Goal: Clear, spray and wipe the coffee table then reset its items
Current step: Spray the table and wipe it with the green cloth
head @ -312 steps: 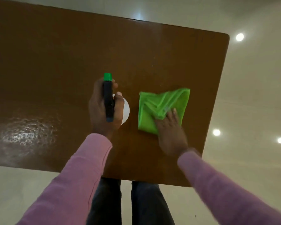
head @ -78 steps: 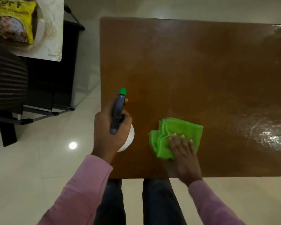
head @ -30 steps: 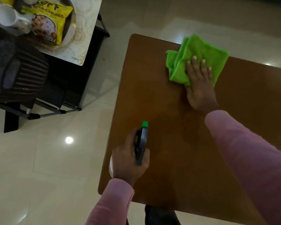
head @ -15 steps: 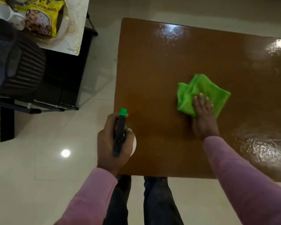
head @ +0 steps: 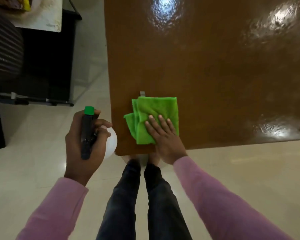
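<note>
I log the green cloth (head: 156, 115) at the coffee table's (head: 215, 75) near-left corner, drawn back from mid-table. My right hand (head: 164, 139) presses it, fingers flat. My left hand (head: 83, 149) grips the spray bottle (head: 87, 134) beyond the left edge. A dark chair (head: 5, 49) stands left, well apart.

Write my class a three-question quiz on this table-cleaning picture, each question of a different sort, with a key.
1. True or false: the right hand lies flat on the green cloth.
2. Multiple choice: the left hand grips A) a mug, B) the spray bottle, C) a sponge.
3. Fill in: seen from the person, the cloth lies by the coffee table's near ____ corner.

Key: 1 true; 2 B; 3 left.
</note>
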`<state>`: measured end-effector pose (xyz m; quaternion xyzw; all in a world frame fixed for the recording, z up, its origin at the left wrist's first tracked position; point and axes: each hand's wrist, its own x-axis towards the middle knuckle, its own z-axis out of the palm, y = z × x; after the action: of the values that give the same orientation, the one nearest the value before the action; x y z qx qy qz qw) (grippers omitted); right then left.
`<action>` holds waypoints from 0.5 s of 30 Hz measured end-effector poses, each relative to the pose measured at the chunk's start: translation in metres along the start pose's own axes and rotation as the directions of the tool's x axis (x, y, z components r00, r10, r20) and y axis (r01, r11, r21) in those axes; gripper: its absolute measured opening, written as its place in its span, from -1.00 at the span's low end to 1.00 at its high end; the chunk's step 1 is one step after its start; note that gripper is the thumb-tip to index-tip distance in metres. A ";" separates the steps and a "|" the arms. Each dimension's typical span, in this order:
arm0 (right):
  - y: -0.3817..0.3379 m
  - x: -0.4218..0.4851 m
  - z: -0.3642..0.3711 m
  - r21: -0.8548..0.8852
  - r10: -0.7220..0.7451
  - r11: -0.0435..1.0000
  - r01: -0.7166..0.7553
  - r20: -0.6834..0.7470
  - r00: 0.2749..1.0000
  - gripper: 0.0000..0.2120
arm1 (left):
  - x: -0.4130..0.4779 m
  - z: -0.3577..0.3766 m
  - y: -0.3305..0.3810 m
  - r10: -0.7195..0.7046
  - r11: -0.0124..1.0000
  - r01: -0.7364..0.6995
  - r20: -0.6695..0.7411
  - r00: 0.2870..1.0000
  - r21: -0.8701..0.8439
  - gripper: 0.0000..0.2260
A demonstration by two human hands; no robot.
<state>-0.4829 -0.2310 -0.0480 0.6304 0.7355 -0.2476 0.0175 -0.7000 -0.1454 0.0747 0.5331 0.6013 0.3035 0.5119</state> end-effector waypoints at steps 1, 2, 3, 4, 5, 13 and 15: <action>0.026 -0.017 0.001 -0.005 0.043 0.999 -0.043 -0.013 0.999 -0.14 | -0.002 0.002 0.002 0.012 1.000 -0.012 -0.006 1.000 -0.016 -0.73; 0.053 -0.035 0.000 0.004 0.151 0.989 -0.151 -0.034 0.988 -0.14 | -0.003 0.004 0.004 0.028 0.999 -0.028 -0.018 0.999 -0.033 -0.70; 0.081 -0.052 -0.003 0.037 0.296 0.955 -0.294 -0.058 0.953 -0.17 | -0.004 0.006 0.004 0.047 0.998 -0.049 -0.029 0.998 -0.046 -0.71; 0.105 -0.068 -0.009 0.085 0.445 0.895 -0.438 -0.082 0.892 -0.23 | -0.005 0.009 0.003 0.064 0.997 -0.065 -0.033 0.997 -0.051 -0.75; 0.126 -0.084 -0.015 0.146 0.580 0.812 -0.565 -0.097 0.809 -0.29 | -0.007 0.012 0.002 0.065 0.997 -0.067 -0.030 0.997 -0.044 -0.78; 0.056 -0.033 -0.003 0.295 0.850 0.518 -0.803 -0.078 0.520 -0.28 | -0.031 0.016 -0.017 0.027 0.994 -0.018 -0.090 0.996 0.103 -0.68; 0.000 -0.018 0.009 0.284 0.771 0.624 -0.728 -0.071 0.633 -0.25 | -0.040 0.010 -0.018 -0.006 0.989 0.025 -0.126 0.992 0.145 -0.69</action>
<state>-0.4814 -0.2507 -0.0500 0.8976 0.3688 -0.2405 -0.0216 -0.7003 -0.1901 0.0666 0.5445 0.6570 0.2874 0.4352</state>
